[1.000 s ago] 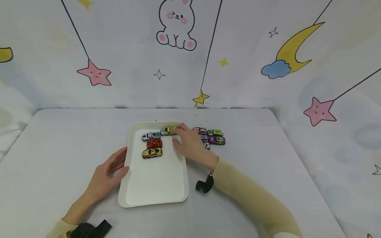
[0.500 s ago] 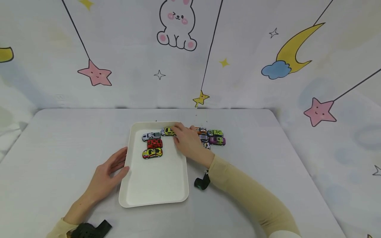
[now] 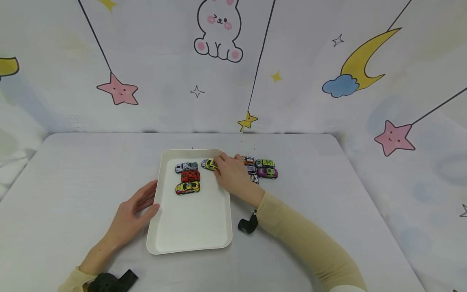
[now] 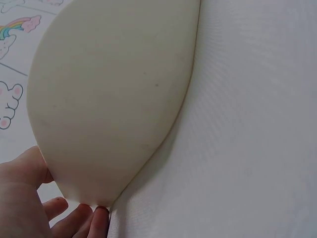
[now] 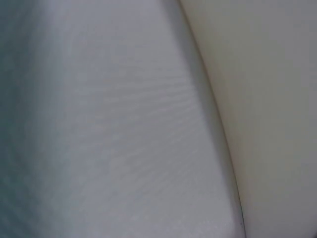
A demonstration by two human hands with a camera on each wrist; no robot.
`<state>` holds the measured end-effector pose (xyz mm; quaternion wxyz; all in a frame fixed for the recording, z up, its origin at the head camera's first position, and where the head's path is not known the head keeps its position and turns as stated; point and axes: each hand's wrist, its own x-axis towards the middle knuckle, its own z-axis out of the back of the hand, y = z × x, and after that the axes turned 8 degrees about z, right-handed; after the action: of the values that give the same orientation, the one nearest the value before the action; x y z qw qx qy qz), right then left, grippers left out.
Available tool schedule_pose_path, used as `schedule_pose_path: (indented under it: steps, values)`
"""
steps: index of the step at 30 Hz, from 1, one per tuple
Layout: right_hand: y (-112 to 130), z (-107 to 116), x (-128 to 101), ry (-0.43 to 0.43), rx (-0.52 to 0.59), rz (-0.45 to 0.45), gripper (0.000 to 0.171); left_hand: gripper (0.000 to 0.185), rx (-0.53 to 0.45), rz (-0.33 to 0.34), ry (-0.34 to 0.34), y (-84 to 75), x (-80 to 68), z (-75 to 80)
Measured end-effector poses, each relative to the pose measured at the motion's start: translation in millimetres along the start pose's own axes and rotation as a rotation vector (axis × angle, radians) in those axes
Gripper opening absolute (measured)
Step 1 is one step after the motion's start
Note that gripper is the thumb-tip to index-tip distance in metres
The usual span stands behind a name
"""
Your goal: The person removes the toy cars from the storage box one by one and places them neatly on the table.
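In the head view a white tray (image 3: 189, 223) lies on the table. My right hand (image 3: 235, 174) reaches over its far right corner and pinches the right end of a yellow toy car (image 3: 208, 164); the fingertips are partly hidden. Left of that car stand a silver toy car (image 3: 186, 167), a red toy car (image 3: 190, 175) and a yellow-and-red toy car (image 3: 187, 187), one below another. My left hand (image 3: 132, 215) rests against the tray's left side, thumb at the rim; the left wrist view shows its fingertips touching the tray's outer wall (image 4: 114, 99).
Just right of the tray, several more toy cars stand close together, among them a green toy car (image 3: 265, 163) and a purple toy car (image 3: 267, 173). My right hand partly covers that group. The right wrist view holds only white cloth (image 5: 129, 124) and the tray's side (image 5: 277, 124).
The yellow toy car in my right hand has shifted slightly right, away from the silver one, and turned a little. My left hand and the tray stay where they were.
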<state>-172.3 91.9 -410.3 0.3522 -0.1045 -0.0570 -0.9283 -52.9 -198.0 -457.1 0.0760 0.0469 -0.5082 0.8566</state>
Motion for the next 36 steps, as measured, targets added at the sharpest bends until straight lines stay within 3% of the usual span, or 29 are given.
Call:
schedule_pose_path:
  steps: [11,21,36]
  values:
    - [2.3,-0.5,-1.9,0.013,-0.003,-0.03,0.026,0.063,0.003,0.003,-0.003,0.3,-0.9,-0.1]
    - [3.0,-4.0,-5.2,-0.066,0.015,-0.025,0.026,0.064,-0.002,-0.009,-0.002,2.0,-0.1,-0.6]
    - [5.5,-3.4,-6.4,-0.092,0.067,-0.037,0.027,0.063,-0.005,-0.015,-0.007,1.0,0.4,-0.4]
